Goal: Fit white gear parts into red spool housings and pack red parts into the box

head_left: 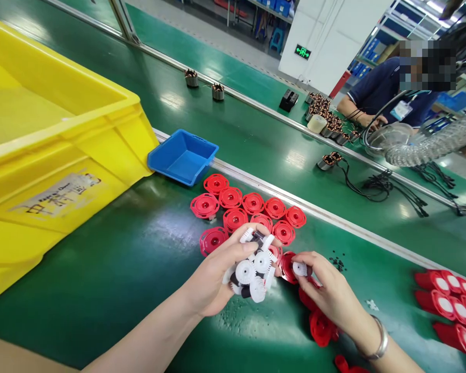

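**A:** Ok, going left to right, what've we got?

**B:** Big yellow plastic bin [120,150], then a shallow blue plastic tray [186,160]. Next the left hand [213,274], fingers curled and thumb clamped over a heap of white toothed plastic gears [252,269] with dark stubs, held over round red plastic housings [235,220] on the green tabletop [112,290]. Right hand [326,290] is just beside it, thumb and fingertips pinching one white toothed gear [300,268]. Farther right: tiny black bits [337,261] and red pieces with white round faces [448,298].

**A:** What could go wrong?

**B:** Imo that left handful is overloaded (we've all done it, lol). Loosen the thumb and gears could slide off among the housings. The single gear could slip too, since it's only a fingertip pinch. And a careless wrist could scatter the black bits.

**A:** Any brands or writing?

**B:** Scuffed pale label [62,191] on the bin: first big character looks like 中, the rest is too worn for me. Green exit sign [303,52] has a running figure and arrows. The badge [402,111] on the seated-looking co-worker [388,77] is too small to read. No brand I'd swear to.
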`<control>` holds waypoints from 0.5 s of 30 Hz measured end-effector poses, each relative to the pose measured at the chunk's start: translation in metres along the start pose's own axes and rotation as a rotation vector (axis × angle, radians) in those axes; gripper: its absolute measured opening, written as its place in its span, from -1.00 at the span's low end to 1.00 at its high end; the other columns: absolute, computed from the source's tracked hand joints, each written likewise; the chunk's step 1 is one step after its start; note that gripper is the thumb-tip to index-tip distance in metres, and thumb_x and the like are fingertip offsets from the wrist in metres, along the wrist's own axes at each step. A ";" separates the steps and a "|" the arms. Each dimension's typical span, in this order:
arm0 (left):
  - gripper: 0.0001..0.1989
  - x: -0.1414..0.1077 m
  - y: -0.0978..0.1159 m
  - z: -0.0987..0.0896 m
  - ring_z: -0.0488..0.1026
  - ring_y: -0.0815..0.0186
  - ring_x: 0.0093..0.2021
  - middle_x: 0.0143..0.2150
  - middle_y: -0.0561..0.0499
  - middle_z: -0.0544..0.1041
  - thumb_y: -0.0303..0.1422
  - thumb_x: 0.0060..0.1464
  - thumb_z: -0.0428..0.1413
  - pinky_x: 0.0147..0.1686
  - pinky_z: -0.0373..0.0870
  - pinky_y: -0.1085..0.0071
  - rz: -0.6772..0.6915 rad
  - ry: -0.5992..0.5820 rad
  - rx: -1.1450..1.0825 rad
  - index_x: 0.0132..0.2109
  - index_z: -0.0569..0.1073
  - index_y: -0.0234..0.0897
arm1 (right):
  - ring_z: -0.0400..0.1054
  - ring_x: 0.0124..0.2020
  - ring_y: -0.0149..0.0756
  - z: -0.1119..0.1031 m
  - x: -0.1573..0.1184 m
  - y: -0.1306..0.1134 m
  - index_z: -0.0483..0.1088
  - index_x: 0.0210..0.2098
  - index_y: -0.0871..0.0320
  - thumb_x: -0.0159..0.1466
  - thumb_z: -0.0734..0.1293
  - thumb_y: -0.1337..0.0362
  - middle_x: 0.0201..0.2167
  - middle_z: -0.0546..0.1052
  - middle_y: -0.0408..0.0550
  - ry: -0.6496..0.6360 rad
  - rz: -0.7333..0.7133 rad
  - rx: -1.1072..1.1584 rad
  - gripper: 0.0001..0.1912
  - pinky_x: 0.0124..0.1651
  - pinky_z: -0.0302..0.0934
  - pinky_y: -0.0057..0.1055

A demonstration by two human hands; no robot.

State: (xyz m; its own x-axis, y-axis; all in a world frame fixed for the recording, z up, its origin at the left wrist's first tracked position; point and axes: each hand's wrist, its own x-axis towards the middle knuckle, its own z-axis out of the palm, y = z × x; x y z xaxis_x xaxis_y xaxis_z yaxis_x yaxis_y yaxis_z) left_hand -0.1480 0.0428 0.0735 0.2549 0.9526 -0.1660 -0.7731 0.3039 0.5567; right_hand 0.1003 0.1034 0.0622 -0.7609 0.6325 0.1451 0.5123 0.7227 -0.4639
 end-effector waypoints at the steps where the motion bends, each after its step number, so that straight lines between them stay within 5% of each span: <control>1: -0.69 0.000 0.000 0.000 0.56 0.10 -0.21 -0.06 -0.13 0.51 -0.22 0.13 0.15 -0.27 0.44 0.29 0.000 0.004 0.004 -0.02 0.34 -0.22 | 0.48 -0.15 -0.26 0.000 0.000 0.000 0.27 0.03 0.04 0.39 0.22 0.37 -0.16 0.54 -0.01 0.011 0.002 -0.001 -0.76 -0.09 0.42 -0.33; 9: -0.70 0.000 -0.004 -0.002 0.57 0.10 -0.22 -0.08 -0.13 0.52 -0.21 0.14 0.15 -0.28 0.44 0.30 0.004 -0.007 0.014 -0.03 0.35 -0.23 | 0.46 -0.13 -0.27 -0.001 0.001 -0.002 0.25 0.05 0.05 0.39 0.22 0.39 -0.13 0.52 0.00 0.003 -0.042 -0.020 -0.75 -0.07 0.40 -0.33; 15: -0.71 0.000 -0.004 -0.002 0.58 0.10 -0.21 -0.06 -0.13 0.52 -0.24 0.15 0.15 -0.22 0.44 0.28 -0.005 -0.017 -0.008 -0.03 0.35 -0.24 | 0.32 0.12 -0.07 -0.009 -0.002 -0.009 0.19 0.18 0.11 0.33 0.34 0.25 0.11 0.37 0.19 0.040 -0.011 -0.092 -0.54 0.09 0.34 -0.09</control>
State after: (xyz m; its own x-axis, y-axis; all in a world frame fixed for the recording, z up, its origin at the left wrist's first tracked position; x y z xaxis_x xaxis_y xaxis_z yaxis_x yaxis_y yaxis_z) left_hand -0.1465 0.0412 0.0698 0.2691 0.9506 -0.1547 -0.7766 0.3091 0.5490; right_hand 0.1008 0.0974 0.0739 -0.7509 0.6338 0.1856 0.5399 0.7510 -0.3802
